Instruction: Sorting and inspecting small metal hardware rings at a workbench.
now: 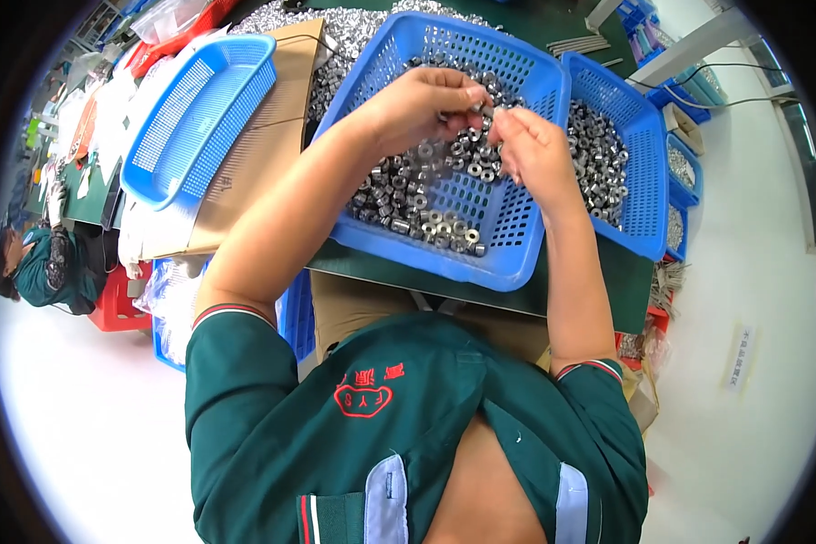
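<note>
My left hand (431, 107) and my right hand (531, 152) meet above a large blue perforated basket (435, 259). Both have their fingers closed in a pinch, tips almost together. Whatever small piece lies between the fingertips is too small and hidden to make out. Below them, many short shiny metal sleeves (399, 195), ring-shaped with a hole through the middle, lie loose in the basket. They heap toward its left and far sides, and part of the slotted bottom (508, 222) shows at the near right.
A second blue basket (655, 181) of similar metal parts adjoins on the right. An unfilled blue basket (265, 56) rests on cardboard (245, 172) at the left. Loose metal parts (276, 16) and thin rods (578, 45) lie farther back. Another person (59, 263) sits at far left.
</note>
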A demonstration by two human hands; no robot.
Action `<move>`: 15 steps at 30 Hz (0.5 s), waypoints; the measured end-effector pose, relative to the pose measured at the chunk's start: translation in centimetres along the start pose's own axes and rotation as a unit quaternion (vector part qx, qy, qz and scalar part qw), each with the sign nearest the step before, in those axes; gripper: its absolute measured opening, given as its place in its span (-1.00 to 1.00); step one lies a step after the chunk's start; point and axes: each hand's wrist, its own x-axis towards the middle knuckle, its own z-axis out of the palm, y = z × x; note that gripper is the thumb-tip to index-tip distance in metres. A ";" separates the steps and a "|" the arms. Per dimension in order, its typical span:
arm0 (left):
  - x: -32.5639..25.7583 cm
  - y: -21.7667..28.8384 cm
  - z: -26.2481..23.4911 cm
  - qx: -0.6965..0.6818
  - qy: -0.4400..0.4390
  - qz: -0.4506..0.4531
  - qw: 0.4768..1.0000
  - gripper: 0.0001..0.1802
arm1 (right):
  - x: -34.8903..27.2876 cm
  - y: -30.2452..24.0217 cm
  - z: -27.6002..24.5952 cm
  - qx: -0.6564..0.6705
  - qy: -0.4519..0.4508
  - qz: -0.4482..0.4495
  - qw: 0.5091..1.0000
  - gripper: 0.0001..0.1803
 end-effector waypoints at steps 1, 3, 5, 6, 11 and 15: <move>-0.1 0.3 -0.2 -0.052 -0.002 -0.020 0.998 -0.81 | -0.1 0.0 0.1 0.017 0.016 -0.009 1.000 -0.65; -0.1 0.3 -0.8 -0.130 0.010 -0.064 0.989 -0.82 | -0.4 -0.1 0.2 0.050 0.061 -0.012 0.997 -0.64; 0.0 -0.2 -0.5 -0.068 0.016 -0.111 0.991 -0.82 | -0.4 0.1 0.0 0.053 0.059 -0.009 0.997 -0.64; 0.2 -0.5 -0.2 -0.026 -0.002 -0.131 0.991 -0.81 | -0.4 0.2 0.0 0.054 0.058 -0.022 0.997 -0.65; -0.1 -4.2 1.1 0.513 -0.217 -0.043 0.829 -0.82 | -0.6 0.1 0.1 0.047 0.050 -0.038 0.997 -0.66; -1.1 -4.8 4.0 0.725 -0.205 -0.095 0.651 -0.75 | -0.6 0.2 0.0 0.024 0.042 -0.033 0.998 -0.66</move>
